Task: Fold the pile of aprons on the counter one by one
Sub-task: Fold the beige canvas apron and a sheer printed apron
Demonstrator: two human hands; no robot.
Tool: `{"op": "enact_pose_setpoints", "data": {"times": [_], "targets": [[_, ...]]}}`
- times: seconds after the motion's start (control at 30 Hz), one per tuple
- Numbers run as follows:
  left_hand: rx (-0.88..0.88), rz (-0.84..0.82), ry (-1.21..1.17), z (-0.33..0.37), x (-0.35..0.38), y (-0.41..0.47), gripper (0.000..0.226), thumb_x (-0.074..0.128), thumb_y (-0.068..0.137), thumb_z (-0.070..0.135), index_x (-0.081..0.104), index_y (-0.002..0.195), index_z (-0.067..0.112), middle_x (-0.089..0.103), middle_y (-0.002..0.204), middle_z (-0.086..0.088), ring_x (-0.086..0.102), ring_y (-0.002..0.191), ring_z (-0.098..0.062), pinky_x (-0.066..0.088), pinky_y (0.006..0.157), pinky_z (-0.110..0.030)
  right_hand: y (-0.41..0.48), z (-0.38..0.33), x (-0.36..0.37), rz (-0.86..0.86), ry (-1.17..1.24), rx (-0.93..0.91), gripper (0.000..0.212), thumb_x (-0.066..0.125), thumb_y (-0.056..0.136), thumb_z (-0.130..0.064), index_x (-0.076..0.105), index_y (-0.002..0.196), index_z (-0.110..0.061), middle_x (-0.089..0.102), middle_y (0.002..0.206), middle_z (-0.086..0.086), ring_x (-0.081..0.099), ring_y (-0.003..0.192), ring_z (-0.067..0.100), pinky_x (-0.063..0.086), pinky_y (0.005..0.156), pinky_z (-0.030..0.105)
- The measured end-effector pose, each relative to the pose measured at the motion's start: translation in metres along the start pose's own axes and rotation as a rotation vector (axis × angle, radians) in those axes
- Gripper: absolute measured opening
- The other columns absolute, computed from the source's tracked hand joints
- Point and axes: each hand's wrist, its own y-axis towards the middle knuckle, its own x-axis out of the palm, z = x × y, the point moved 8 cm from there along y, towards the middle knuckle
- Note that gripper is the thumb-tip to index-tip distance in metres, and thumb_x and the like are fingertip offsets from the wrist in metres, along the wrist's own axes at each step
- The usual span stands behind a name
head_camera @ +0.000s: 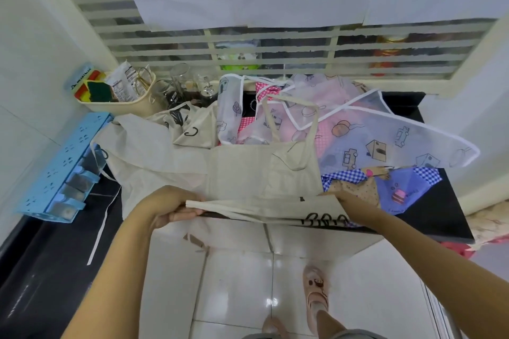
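Head view, apron [261, 173]: beige, spread at the front of the counter [429, 217]; its near part is doubled into a strip along the front edge.
Long axis: left to right, across the body, with one end at each hand.
Left hand [176, 209]: pinches the strip's left end, thumb on top.
Right hand [340, 201]: at the right end, fingers hidden under the cloth; it looks to pinch it.
Nearer hand: neither, both sit level at the edge.
Coming move: I judge a fold away from the body, up onto the flat part.
Room: the pile [385, 132] lies just behind and to the right, overlapping the apron's bib.
Left side: more beige cloth, then a blue rack [63, 162].
Edge: the strip's lower hem overhangs the floor side.
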Motion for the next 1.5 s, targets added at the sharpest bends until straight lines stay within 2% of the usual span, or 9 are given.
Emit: {"op": "enact_pose_setpoints", "data": {"times": [0.17, 0.3, 0.4, 0.57, 0.73, 0.93, 1.2, 1.33, 1.5], "targets": [[0.027, -0.126, -0.3, 0.032, 0.0, 0.022, 0.03, 0.034, 0.088, -0.016, 0.06, 0.103, -0.017, 0.069, 0.102, -0.026, 0.073, 0.083, -0.025, 0.059, 0.069, -0.025, 0.01, 0.005, -0.015, 0.064, 0.26, 0.14, 0.02, 0.051, 0.096, -0.004, 0.059, 0.113, 0.002, 0.064, 0.116, 0.02, 0.063, 0.106, 0.031, 0.051, 0.091, 0.038], [0.132, -0.012, 0.046, 0.057, 0.0, 0.045, 0.013, 0.066, 0.082, -0.006, 0.069, 0.072, 0.002, 0.068, 0.074, -0.01, 0.066, 0.061, -0.015, 0.055, 0.058, -0.023, 0.026, 0.007, -0.013, -0.048, 0.302, 0.317, 0.017, 0.051, 0.098, -0.02, 0.058, 0.107, -0.007, 0.069, 0.102, 0.006, 0.067, 0.084, 0.016, 0.051, 0.066, 0.023], [0.16, 0.162, 0.228, 0.067, 0.0, 0.068, 0.036, 0.078, 0.076, 0.012, 0.047, 0.058, 0.015, 0.05, 0.054, 0.002, 0.043, 0.052, -0.017, 0.034, 0.053, -0.028, 0.031, 0.02, -0.023, -0.123, 0.22, 0.375, 0.018, 0.054, 0.096, -0.023, 0.059, 0.107, -0.01, 0.07, 0.092, 0.002, 0.068, 0.082, 0.017, 0.052, 0.07, 0.026], [0.252, 0.129, 0.226, 0.062, 0.036, 0.092, 0.009, 0.067, 0.088, 0.013, 0.071, 0.094, 0.009, 0.073, 0.093, -0.008, 0.069, 0.087, -0.026, 0.055, 0.075, -0.031, 0.026, 0.038, -0.015, -0.334, 0.324, 0.46, 0.015, 0.058, 0.092, -0.006, 0.057, 0.102, -0.017, 0.071, 0.093, 0.002, 0.068, 0.086, 0.016, 0.057, 0.077, 0.027], [0.396, 0.299, 0.443, 0.067, 0.046, 0.095, 0.024, 0.065, 0.089, 0.018, 0.059, 0.066, 0.019, 0.057, 0.059, -0.005, 0.055, 0.058, -0.025, 0.042, 0.058, -0.028, 0.052, 0.048, -0.035, -0.105, 0.633, 0.486, 0.069, 0.076, 0.069, -0.044, 0.056, 0.122, -0.005, 0.068, 0.113, 0.014, 0.064, 0.105, 0.03, 0.052, 0.092, 0.041], [0.456, 0.209, 0.3, 0.053, 0.044, 0.087, 0.013, 0.069, 0.085, 0.032, 0.071, 0.09, 0.02, 0.071, 0.086, -0.017, 0.066, 0.079, -0.033, 0.054, 0.076, -0.048, 0.081, 0.013, -0.051, -0.126, 0.788, 0.312, 0.055, 0.065, 0.077, -0.048, 0.061, 0.121, -0.015, 0.069, 0.115, 0.006, 0.064, 0.109, 0.024, 0.049, 0.097, 0.042], [0.356, -0.08, 0.064, 0.051, 0.053, 0.074, 0.023, 0.062, 0.09, 0.007, 0.068, 0.112, 0.006, 0.073, 0.104, -0.011, 0.069, 0.1, -0.026, 0.055, 0.088, -0.031, 0.115, -0.019, -0.067, -0.234, 0.65, 0.389, 0.027, 0.052, 0.096, -0.021, 0.064, 0.093, 0.004, 0.071, 0.097, 0.016, 0.068, 0.068, 0.016, 0.056, 0.056, 0.024], [0.337, -0.167, 0.064, 0.051, 0.054, 0.072, 0.025, 0.057, 0.094, 0.007, 0.065, 0.117, 0.008, 0.071, 0.11, -0.009, 0.068, 0.103, -0.022, 0.054, 0.084, -0.023, 0.133, -0.038, -0.073, -0.125, 1.034, 0.351, 0.028, 0.045, 0.098, -0.014, 0.063, 0.106, 0.006, 0.068, 0.086, 0.017, 0.068, 0.061, 0.015, 0.057, 0.054, 0.021], [0.332, -0.191, 0.046, 0.05, 0.055, 0.074, 0.025, 0.056, 0.094, 0.007, 0.064, 0.118, 0.008, 0.071, 0.11, -0.01, 0.068, 0.103, -0.022, 0.053, 0.08, -0.021, 0.152, -0.057, -0.083, -0.068, 1.501, 0.086, 0.049, 0.073, 0.071, -0.011, 0.053, 0.115, 0.001, 0.065, 0.111, 0.02, 0.062, 0.111, 0.03, 0.055, 0.089, 0.04]]}}
